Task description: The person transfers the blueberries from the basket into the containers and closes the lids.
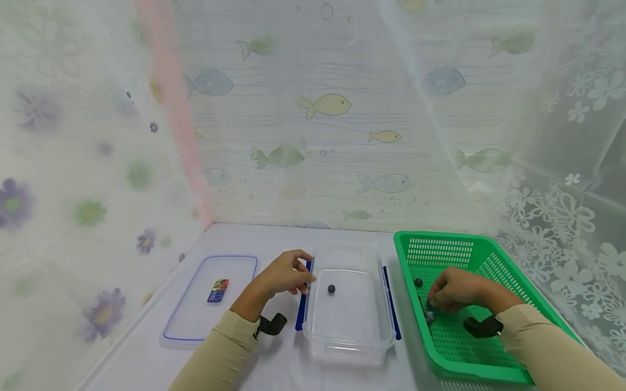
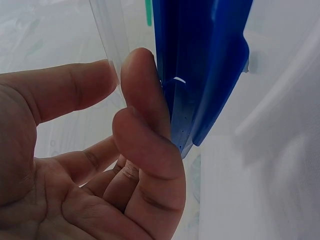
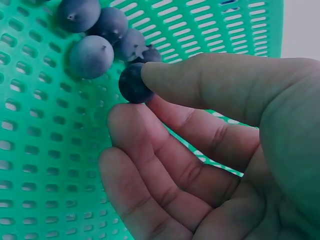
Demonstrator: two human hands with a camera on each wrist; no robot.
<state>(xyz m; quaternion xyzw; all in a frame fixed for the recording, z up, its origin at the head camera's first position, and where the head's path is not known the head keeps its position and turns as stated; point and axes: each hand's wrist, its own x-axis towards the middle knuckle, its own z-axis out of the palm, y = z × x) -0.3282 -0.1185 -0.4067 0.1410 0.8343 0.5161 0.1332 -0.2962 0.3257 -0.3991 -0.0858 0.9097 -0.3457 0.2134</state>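
Note:
My right hand (image 1: 457, 289) is down inside the green basket (image 1: 430, 342). Its thumb and index finger pinch a dark blueberry (image 3: 133, 84), clearest in the right wrist view. Several more blueberries (image 3: 92, 57) lie together beside the fingertips, by the basket's side. At the left side of a clear plastic container (image 1: 349, 344), my left hand (image 1: 288, 273) pinches the rim between thumb and fingers, next to a blue side latch (image 2: 205, 60). One blueberry (image 1: 331, 289) sits on the container's floor.
Left of the container lies a clear lid (image 1: 188, 320) with a blue edge and a colourful label (image 1: 218, 291). A single blueberry (image 1: 418, 282) lies near the basket's left wall. Patterned sheets (image 1: 313, 136) hang behind and on both sides of the white table (image 1: 274, 364).

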